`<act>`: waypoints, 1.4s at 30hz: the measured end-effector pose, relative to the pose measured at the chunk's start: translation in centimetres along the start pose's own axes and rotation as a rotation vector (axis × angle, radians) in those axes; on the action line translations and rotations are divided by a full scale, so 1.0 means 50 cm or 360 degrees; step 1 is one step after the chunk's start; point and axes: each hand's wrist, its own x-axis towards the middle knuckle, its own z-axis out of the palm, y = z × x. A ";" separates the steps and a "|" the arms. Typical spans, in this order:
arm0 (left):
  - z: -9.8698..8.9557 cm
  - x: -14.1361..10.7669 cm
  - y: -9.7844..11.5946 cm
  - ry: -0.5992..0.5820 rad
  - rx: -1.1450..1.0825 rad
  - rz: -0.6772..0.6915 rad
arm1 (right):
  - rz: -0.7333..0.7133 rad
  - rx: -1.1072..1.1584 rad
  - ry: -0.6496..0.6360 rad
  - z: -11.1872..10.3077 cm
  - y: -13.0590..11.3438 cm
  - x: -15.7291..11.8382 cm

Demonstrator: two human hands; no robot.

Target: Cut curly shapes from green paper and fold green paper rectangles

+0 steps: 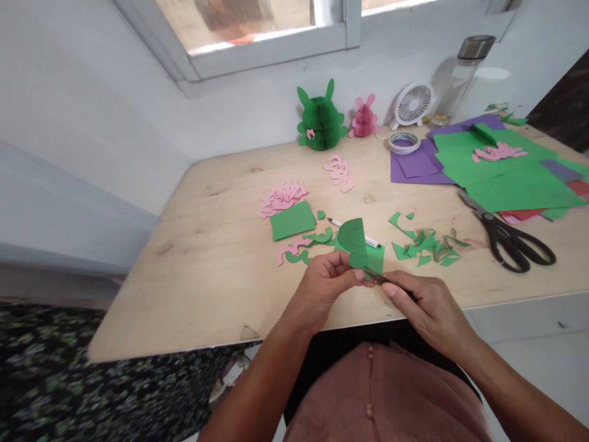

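Note:
My left hand point(326, 277) pinches a green paper piece point(351, 236) with a rounded edge and a curved line drawn on it. In my right hand point(426, 302) is a pair of small dark scissors point(378, 277); its blades meet the lower edge of the paper, and its handles are mostly hidden by my fingers. A white pen point(372, 242) lies partly behind the held paper. Left of it are a stack of green paper rectangles point(293, 221), green curved cutouts point(322, 236) and a pink curved cutout point(292, 249).
Green scraps point(426, 244) and large black-handled scissors point(510, 239) lie to the right. Behind are pink cutouts point(284, 198), a green paper rabbit point(321, 123), a pink one point(364, 120), tape point(404, 143), a fan point(413, 104), a bottle point(460, 83) and green sheets point(515, 181).

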 end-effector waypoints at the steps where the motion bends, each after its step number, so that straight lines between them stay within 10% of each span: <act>1: 0.000 0.000 0.001 -0.0004 -0.0004 0.0001 | 0.0001 0.0004 0.0002 0.000 0.000 0.000; 18: 0.001 0.005 -0.007 0.0122 -0.0143 -0.0018 | 0.0144 0.0148 -0.0126 -0.005 0.019 -0.006; 25: 0.008 -0.007 -0.019 0.0155 -0.0208 -0.0047 | 0.0380 0.0449 0.0352 0.000 0.019 0.006; 42: 0.032 -0.028 -0.025 0.0312 -0.0325 -0.0096 | 0.0342 0.0603 0.0321 0.027 -0.010 0.044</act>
